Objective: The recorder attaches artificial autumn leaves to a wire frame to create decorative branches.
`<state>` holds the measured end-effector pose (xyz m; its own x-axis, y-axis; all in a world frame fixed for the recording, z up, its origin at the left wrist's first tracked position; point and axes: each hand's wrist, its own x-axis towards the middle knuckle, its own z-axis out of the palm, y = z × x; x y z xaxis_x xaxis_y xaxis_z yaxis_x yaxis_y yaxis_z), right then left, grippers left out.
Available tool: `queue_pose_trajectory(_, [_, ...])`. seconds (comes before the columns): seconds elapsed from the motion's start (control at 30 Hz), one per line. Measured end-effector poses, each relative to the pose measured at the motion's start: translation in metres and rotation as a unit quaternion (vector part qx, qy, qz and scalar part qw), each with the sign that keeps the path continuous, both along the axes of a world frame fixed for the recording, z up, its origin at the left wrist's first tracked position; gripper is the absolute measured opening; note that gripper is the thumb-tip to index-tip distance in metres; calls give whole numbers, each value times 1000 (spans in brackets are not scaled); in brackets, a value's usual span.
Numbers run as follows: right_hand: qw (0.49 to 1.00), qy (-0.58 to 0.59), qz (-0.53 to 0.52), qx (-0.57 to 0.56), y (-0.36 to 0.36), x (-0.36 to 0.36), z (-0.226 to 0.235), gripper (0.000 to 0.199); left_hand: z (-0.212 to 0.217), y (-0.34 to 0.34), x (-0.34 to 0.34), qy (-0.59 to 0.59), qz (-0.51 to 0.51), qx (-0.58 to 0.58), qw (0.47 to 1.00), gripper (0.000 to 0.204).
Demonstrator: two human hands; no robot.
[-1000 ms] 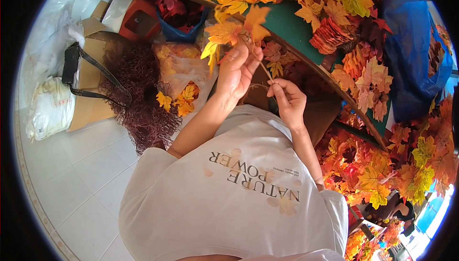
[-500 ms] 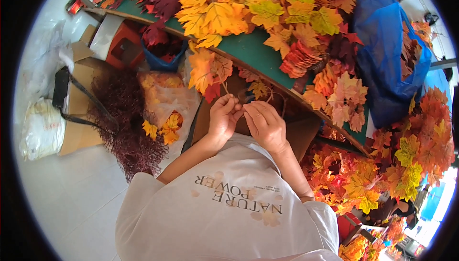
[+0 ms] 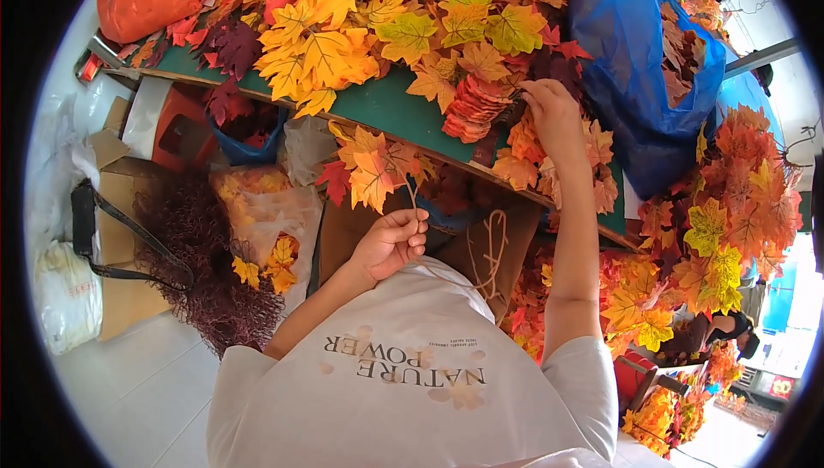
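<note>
My left hand (image 3: 393, 243) is closed around a thin brown artificial vine stem (image 3: 412, 198) in front of my shirt. Orange maple leaves (image 3: 371, 178) hang on the stem's upper part, just below the table edge. A bare, branching length of the stem (image 3: 493, 253) trails across my lap to the right. My right hand (image 3: 554, 116) is stretched over the table, fingers drawn together at the right end of a stack of red-orange leaves (image 3: 476, 108). Whatever its fingertips pinch is too small to make out. Dark red leaves lie beside those fingers.
The green table (image 3: 403, 108) bears heaps of yellow (image 3: 318, 52) and orange fabric leaves. A blue plastic bag (image 3: 635, 82) stands at its right. Leaf garlands (image 3: 730, 211) crowd my right side. On the left are a cardboard box (image 3: 120, 236) and dark purple netted strands (image 3: 202, 253).
My right hand has left the stem beside my left hand and gone up and right to the leaf stack. My left hand stays on the stem. The view has shifted somewhat.
</note>
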<state>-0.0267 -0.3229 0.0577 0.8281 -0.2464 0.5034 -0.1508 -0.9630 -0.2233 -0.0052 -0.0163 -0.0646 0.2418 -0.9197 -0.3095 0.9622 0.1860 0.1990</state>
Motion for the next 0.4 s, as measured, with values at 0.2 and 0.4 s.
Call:
queue_pose_trajectory(0.2, [991, -60, 17, 116, -8, 2, 6, 12, 10, 0, 3, -13, 5, -6, 1000, 18])
queue_pose_trajectory(0.4, [963, -81, -2, 256, -19, 3, 13, 13, 18, -5, 13, -39, 13, -28, 999, 22])
